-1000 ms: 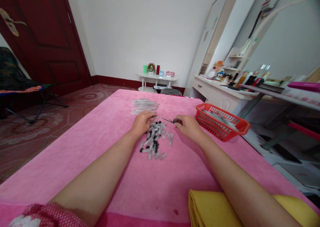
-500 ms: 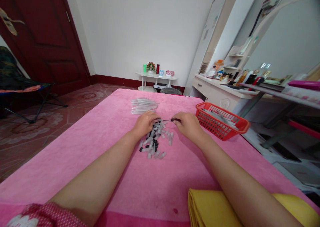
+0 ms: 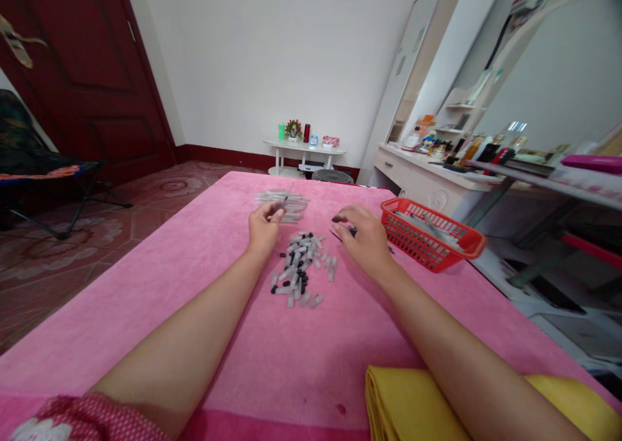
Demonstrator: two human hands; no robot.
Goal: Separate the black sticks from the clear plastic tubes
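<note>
My left hand [image 3: 263, 232] is raised at the near left of a row of clear plastic tubes [image 3: 293, 196]. Thumb and fingers pinch a small slim grey piece, its tip [image 3: 284, 202] pointing up. My right hand [image 3: 363, 237] is over the cloth beside the red basket, fingers curled. A small black piece [image 3: 353, 231] shows among those fingers, and a thin dark rod [image 3: 335, 235] lies by the thumb tip; whether the rod is held I cannot tell. Between the hands is a loose pile of translucent cap-like pieces [image 3: 294, 274] and black plugs [image 3: 302, 278].
A red plastic basket [image 3: 427, 250] with slim clear pieces stands at the right of the pink cloth [image 3: 204, 337]. Folded yellow fabric [image 3: 403, 402] lies under my right forearm. Beyond are a small white table [image 3: 311, 147], a cluttered dresser [image 3: 418, 169] and a folding chair [image 3: 43, 162].
My hands have drawn apart from the thin dark rod stretched between them. The left has moved left off the pile, holding a grey piece; the right has barely moved, its fingers loosened.
</note>
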